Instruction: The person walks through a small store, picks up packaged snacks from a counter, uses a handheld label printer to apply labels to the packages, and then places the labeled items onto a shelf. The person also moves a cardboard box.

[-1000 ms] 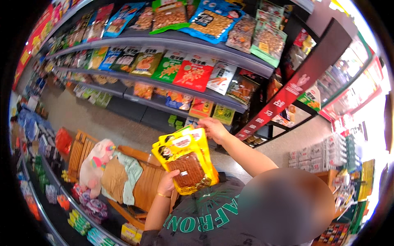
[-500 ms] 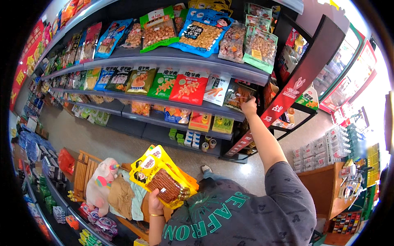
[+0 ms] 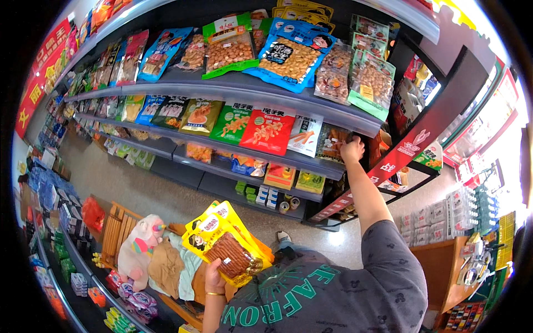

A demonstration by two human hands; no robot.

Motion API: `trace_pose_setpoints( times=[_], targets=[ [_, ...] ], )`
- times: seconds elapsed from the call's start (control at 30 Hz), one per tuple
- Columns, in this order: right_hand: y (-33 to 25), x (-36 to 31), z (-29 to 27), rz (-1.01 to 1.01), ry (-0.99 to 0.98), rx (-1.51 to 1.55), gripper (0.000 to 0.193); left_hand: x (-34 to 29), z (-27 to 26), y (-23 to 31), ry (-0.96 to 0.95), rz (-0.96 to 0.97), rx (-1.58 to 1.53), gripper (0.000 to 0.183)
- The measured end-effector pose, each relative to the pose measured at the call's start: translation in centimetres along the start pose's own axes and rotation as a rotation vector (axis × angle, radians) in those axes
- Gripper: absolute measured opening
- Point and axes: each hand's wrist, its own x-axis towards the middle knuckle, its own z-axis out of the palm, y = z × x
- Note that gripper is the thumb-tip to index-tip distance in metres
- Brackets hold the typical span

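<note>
Nearby | white packet (image 3: 304, 136) beside dark packet (image 3: 331, 144) | red post (image 3: 410, 147) rightward

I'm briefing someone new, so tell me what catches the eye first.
Bright yellow snack packs stand out first, held by the left hand at lower middle. Above, a red packet glows on a shelf, with the right hand at a dark packet farther right. Lower left, a white plush unicorn sits on wooden furniture.

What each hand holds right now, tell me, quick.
Left hand: closed on the yellow snack packets.
Right hand: at the dark packet on the shelf; whether it grips it cannot be told.
</note>
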Motion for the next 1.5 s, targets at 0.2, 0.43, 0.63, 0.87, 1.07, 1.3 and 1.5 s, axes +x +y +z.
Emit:
trace_pose_setpoints(
  times=[0.2, 0.43, 0.63, 0.87, 1.07, 1.3, 1.5],
  targets=[
    [-2.2, 0.0, 3.1, -0.386, -0.109, 0.100, 0.021, 0.8, 0.7, -0.5, 0.003, -0.016, 0.006, 0.059],
    [-4.8, 0.6, 7.5, 0.203, -0.702, 0.323, 0.016, 1.2, 2.7, -0.4, -0.015, 0.030, 0.067, 0.063],
    [-5.1, 1.2, 6.5, 0.656, -0.783, 0.726, 0.021, 1.2, 0.9, -1.4, 0.034, 0.012, -0.023, 0.063],
    [-3.2, 2.9, 12.0, 0.172, -0.770, 0.419, 0.019, 1.0, 0.6, -1.2, 0.068, 0.030, -0.024, 0.064],
    [-4.4, 1.7, 5.8, -0.526, -0.372, -0.337, 0.038, 0.2, 0.2, -1.2, 0.179, 0.064, -0.031, 0.062],
    [6.9, 9.8, 2.9, -0.069, -0.391, -0.111, 0.062, 0.6, -1.9, -2.3, 0.115, 0.049, -0.144, 0.057],
    [5.1, 7.9, 3.5, -0.155, -0.348, -0.096, 0.053, -0.9, -2.4, -1.6, 0.161, 0.073, -0.161, 0.056]
  ],
)
